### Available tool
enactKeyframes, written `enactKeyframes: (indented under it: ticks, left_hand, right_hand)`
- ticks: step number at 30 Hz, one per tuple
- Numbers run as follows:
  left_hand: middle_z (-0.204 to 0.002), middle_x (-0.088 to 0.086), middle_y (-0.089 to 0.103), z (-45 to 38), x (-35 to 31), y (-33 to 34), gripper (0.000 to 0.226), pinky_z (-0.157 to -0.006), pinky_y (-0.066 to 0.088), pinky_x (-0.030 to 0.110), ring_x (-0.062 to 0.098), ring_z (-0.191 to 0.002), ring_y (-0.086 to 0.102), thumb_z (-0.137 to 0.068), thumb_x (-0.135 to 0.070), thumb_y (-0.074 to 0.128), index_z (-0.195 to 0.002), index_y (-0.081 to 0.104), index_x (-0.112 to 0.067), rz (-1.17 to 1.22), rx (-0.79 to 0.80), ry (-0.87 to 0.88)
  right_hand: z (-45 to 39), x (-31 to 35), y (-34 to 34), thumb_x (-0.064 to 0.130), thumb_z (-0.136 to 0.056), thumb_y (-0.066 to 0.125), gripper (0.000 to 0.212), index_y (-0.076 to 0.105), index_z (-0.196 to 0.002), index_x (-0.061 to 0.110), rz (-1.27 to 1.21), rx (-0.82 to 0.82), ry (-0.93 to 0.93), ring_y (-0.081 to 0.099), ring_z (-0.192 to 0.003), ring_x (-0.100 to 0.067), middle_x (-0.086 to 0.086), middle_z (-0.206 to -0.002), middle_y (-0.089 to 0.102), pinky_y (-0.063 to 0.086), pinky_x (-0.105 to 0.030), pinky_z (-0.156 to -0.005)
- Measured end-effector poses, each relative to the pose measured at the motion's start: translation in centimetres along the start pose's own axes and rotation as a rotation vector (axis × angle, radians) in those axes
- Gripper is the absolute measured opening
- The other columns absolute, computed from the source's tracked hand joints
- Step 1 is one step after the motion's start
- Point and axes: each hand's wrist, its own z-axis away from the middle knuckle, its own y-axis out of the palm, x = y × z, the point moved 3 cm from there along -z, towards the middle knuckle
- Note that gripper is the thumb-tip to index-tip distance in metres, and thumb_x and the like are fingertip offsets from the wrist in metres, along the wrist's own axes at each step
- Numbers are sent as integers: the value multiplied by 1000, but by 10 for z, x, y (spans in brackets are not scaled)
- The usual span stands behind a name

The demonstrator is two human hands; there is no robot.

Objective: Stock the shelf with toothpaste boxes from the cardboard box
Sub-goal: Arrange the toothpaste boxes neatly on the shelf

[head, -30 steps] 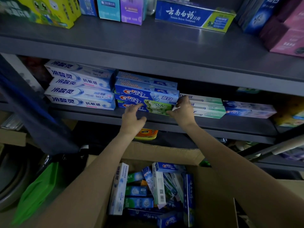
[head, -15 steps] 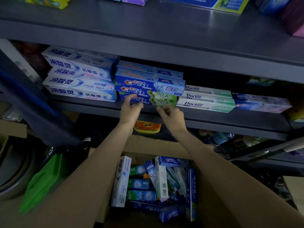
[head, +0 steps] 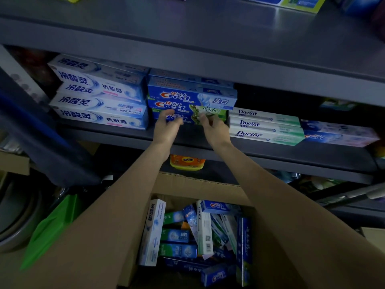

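A: What is changed since a second ago?

B: Left hand [head: 166, 127] and right hand [head: 214, 129] are drawn closer, fingers loosely curled against the bottom Crest box [head: 187, 118]; a pinch cannot be confirmed.

A: Consequence?

B: Box is judged seated; cardboard box [head: 198, 186] at 6 o'clock is still stocked.

Blue Crest toothpaste boxes [head: 191, 99] lie stacked flat on the grey shelf [head: 270, 151]; at six o'clock, the open cardboard box [head: 198, 184] holds jumbled cartons.
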Motion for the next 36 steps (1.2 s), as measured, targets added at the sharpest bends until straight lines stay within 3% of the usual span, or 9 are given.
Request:
enactKeyframes:
  ticks: [5, 8, 12, 15, 18, 21, 25, 30, 36]
  left_hand:
    - [-98, -6, 52, -3, -4, 1, 39, -87, 32, 22, 10, -99, 46, -88, -9, 52, -127, 49, -16, -39, -32, 24]
    - [-119, 7, 52, 16, 7, -5, 32, -81, 38, 14, 13, -101, 53, -89, -5, 51, -121, 53, -7, -208, -100, 190]
    - [-104, 16, 55, 81, 77, -11, 25, -79, 49, 32, 26, -87, 59, -82, -3, 47, -103, 60, -2, -503, -6, 459]
    - [-110, 11, 54, 120, 149, -16, 26, -72, 43, 21, 19, -84, 56, -90, -2, 49, -115, 56, -6, -679, 213, 227]
    - [-117, 10, 51, 125, 212, -21, 32, -57, 40, 17, 13, -70, 53, -93, -7, 47, -125, 49, -11, -817, 320, -8]
    - [-121, 9, 49, 119, 256, -22, 33, -71, 48, 33, 26, -90, 59, -94, -9, 47, -126, 48, -13, -838, 364, -147]
    - [-128, 9, 44, 108, 298, -25, 33, -93, 46, 38, 24, -108, 55, -93, -13, 49, -127, 49, -12, -888, 361, -191]
    - [-128, 8, 45, 107, 316, -32, 31, -95, 45, 38, 23, -110, 56, -92, -10, 50, -123, 51, -11, -878, 294, -187]
    - [-134, 5, 40, 121, 278, -19, 46, -87, 47, 28, 19, -101, 58, -90, -11, 56, -133, 41, -13, -807, 451, -154]
  right_hand:
    - [-5, 3, 2, 35, -100, 37, 42, 51, -120, 0, -20, -4, -2, 55, -109, -32, -18, -118, 60, 35, -25, -72]
    - [18, -3, -2, 21, -100, 41, 29, 56, -113, 1, -59, -53, -107, 60, -97, -27, -17, -106, 65, 34, -20, -63]
    - [88, -56, 9, 10, -93, 48, 16, 60, -97, 0, 41, 92, -391, 60, -70, -14, -11, -83, 68, 42, -20, -62]
    - [121, -145, 39, 10, -95, 48, 17, 59, -105, 2, 345, 416, -273, 57, -78, -16, -14, -93, 64, 37, -24, -63]
    - [124, -232, 70, 8, -96, 42, 28, 50, -122, 7, 701, 573, -109, 47, -117, -27, -13, -126, 49, 44, -34, -86]
    - [115, -274, 101, 3, -97, 38, 55, 20, -149, 13, 966, 734, -112, 19, -140, -34, -7, -157, 8, 36, -40, -106]
    - [83, -289, 144, -4, -96, 36, 70, -3, -151, 18, 1179, 785, -270, 24, -138, -34, -3, -158, -14, 46, -33, -81]
    - [81, -291, 175, 3, -95, 40, 56, 15, -145, -3, 1404, 691, -385, 56, -108, -37, -29, -149, 12, 47, -36, -70]
    - [106, -224, 144, 0, -92, 46, 35, 47, -127, -1, 1129, 761, -347, 53, -115, -34, -22, -138, 35, 47, -39, -86]
